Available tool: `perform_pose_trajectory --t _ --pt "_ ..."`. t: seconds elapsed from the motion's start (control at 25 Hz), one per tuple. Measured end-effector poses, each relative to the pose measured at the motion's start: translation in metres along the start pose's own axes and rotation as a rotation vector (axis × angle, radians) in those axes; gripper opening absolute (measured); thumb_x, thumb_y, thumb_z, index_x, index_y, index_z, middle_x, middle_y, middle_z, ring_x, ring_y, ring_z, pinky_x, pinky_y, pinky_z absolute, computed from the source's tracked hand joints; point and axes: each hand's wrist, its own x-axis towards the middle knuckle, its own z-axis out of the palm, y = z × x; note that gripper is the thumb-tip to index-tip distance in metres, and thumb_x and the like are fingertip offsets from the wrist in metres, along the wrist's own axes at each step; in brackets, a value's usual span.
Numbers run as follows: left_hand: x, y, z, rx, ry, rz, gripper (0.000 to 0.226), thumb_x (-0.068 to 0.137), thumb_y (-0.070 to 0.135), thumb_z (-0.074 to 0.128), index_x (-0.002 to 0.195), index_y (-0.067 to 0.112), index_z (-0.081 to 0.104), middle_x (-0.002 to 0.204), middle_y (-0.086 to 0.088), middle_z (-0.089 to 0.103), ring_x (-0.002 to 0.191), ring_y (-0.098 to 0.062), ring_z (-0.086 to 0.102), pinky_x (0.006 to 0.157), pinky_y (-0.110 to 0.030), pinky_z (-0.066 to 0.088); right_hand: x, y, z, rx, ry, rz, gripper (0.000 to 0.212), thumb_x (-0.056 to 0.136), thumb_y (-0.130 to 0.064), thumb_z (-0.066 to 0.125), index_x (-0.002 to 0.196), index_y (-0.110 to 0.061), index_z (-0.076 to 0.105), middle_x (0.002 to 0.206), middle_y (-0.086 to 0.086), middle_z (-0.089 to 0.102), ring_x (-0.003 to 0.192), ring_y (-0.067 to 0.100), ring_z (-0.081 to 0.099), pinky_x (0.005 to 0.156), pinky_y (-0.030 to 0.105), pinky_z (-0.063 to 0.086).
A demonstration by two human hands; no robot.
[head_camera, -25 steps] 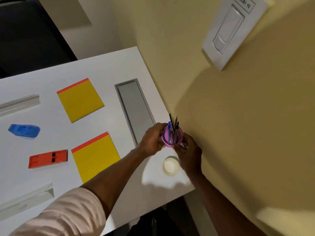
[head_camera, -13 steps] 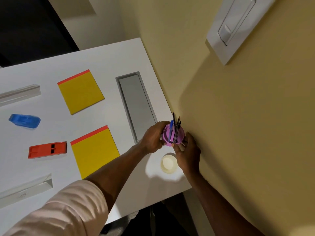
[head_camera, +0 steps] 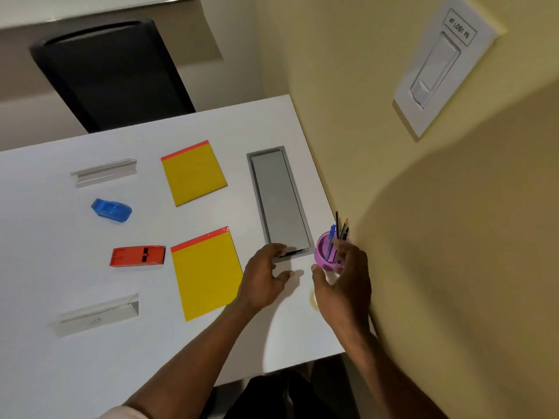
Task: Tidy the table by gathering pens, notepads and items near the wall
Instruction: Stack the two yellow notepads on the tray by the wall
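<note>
Right hand [head_camera: 343,285] is wrapped loosely around the small round purple plastic cup [head_camera: 326,255], fingers curled at its near side, and the cup sits tight against the yellow wall [head_camera: 438,237] at the right edge of the white tabletop [head_camera: 45,373]. Standing in the cup: a blue pen [head_camera: 331,237] and a few dark pens and pencils [head_camera: 343,229], tips leaning toward the wall. Left hand [head_camera: 264,276] is open, fingers spread, empty, hovering over the tabletop just beside the cup, its fingertips over the near end of the grey rectangular metal cable hatch [head_camera: 278,201]. Just under the right hand a pale round shape peeks out; hard to make out what it is.

Across the rest of the tabletop, well away from the wall: two yellow notepads with orange top strips, one far [head_camera: 193,173], one near [head_camera: 207,276]. Left of those, a blue plastic stapler-like item [head_camera: 112,210] and an orange flat rectangular item [head_camera: 137,256]. Two clear acrylic holders, one far [head_camera: 104,172], one near [head_camera: 96,314]. A black chair back [head_camera: 112,74] stands beyond the tabletop, and a white light switch [head_camera: 438,68] is on the wall.
</note>
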Motion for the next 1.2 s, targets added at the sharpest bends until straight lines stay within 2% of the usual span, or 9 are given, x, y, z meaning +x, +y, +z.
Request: perform_pose_trajectory --t 0.08,0.2,0.24,0.4,0.52,0.6,0.8,1.0,1.2 --pt "-0.008 -0.004 -0.018 -0.035 0.069 -0.037 0.054 0.089 0.013 0.088 0.137 0.010 0.065 0.136 -0.005 0.072 0.122 -0.024 0.069 0.099 -0.038 0.062 0.012 -0.019 0.010 0.075 -0.107 -0.058 0.055 0.086 -0.020 0.085 0.131 -0.030 0.054 0.124 -0.011 0.060 0.106 0.009 0.064 0.075 0.006 0.047" --pt "-0.032 -0.021 -0.042 -0.050 0.155 -0.135 0.049 0.091 0.012 0.086 0.135 0.008 0.066 0.134 -0.007 0.072 0.120 -0.024 0.069 0.094 -0.043 0.065 0.018 -0.033 0.035 0.102 -0.212 -0.144 0.045 0.087 -0.016 0.085 0.127 -0.014 0.063 0.119 0.003 0.070 0.102 0.018 0.069 0.078 0.027 0.062" --pt "-0.041 -0.030 -0.048 -0.062 0.175 -0.176 0.047 0.092 0.012 0.085 0.135 0.008 0.066 0.133 -0.007 0.072 0.119 -0.025 0.069 0.092 -0.042 0.065 0.017 -0.033 0.045 0.087 -0.256 -0.144 0.044 0.088 -0.017 0.084 0.126 -0.013 0.063 0.118 0.004 0.070 0.101 0.019 0.070 0.079 0.030 0.063" --pt "-0.063 -0.066 -0.072 -0.065 0.244 -0.299 0.036 0.093 0.014 0.084 0.126 0.008 0.071 0.128 -0.007 0.074 0.116 -0.028 0.071 0.094 -0.043 0.063 0.013 -0.032 0.091 -0.017 -0.477 -0.093 0.040 0.089 -0.026 0.082 0.123 -0.021 0.062 0.114 0.000 0.073 0.095 0.015 0.072 0.079 0.025 0.059" --pt "-0.070 -0.095 -0.087 0.014 0.270 -0.426 0.035 0.093 0.018 0.084 0.123 0.006 0.072 0.128 -0.011 0.074 0.119 -0.032 0.070 0.099 -0.046 0.059 0.002 -0.031 0.129 -0.106 -0.619 -0.099 0.040 0.089 -0.031 0.082 0.123 -0.024 0.061 0.115 0.000 0.073 0.100 0.018 0.071 0.086 0.037 0.062" --pt "-0.070 -0.113 -0.096 0.061 0.262 -0.494 0.038 0.093 0.019 0.084 0.125 0.003 0.071 0.129 -0.017 0.073 0.121 -0.037 0.068 0.099 -0.045 0.055 -0.004 -0.029 0.151 -0.182 -0.685 -0.091 0.042 0.090 -0.032 0.081 0.125 -0.023 0.061 0.119 0.003 0.073 0.105 0.021 0.071 0.090 0.038 0.061" --pt "-0.058 -0.146 -0.112 0.125 0.144 -0.654 0.058 0.091 0.030 0.085 0.129 -0.008 0.062 0.127 -0.028 0.067 0.121 -0.046 0.064 0.099 -0.050 0.054 -0.001 -0.024 0.181 -0.324 -0.712 0.003 0.051 0.088 -0.027 0.081 0.133 -0.017 0.060 0.129 0.008 0.070 0.114 0.027 0.069 0.091 0.032 0.055" --pt "-0.046 -0.162 -0.129 0.185 0.102 -0.683 0.077 0.092 0.042 0.083 0.138 -0.011 0.051 0.139 -0.029 0.057 0.132 -0.045 0.053 0.111 -0.047 0.042 0.002 -0.039 0.208 -0.393 -0.715 0.056 0.064 0.083 -0.030 0.082 0.140 -0.015 0.056 0.133 0.007 0.068 0.123 0.028 0.065 0.101 0.038 0.056" --pt "-0.036 -0.173 -0.136 -0.009 0.148 -0.843 0.098 0.086 0.051 0.087 0.150 -0.009 0.042 0.150 -0.030 0.048 0.141 -0.046 0.047 0.120 -0.053 0.042 0.003 -0.043 0.226 -0.347 -0.682 0.170 0.060 0.081 -0.023 0.084 0.135 -0.013 0.059 0.125 0.006 0.069 0.119 0.028 0.066 0.101 0.044 0.056"
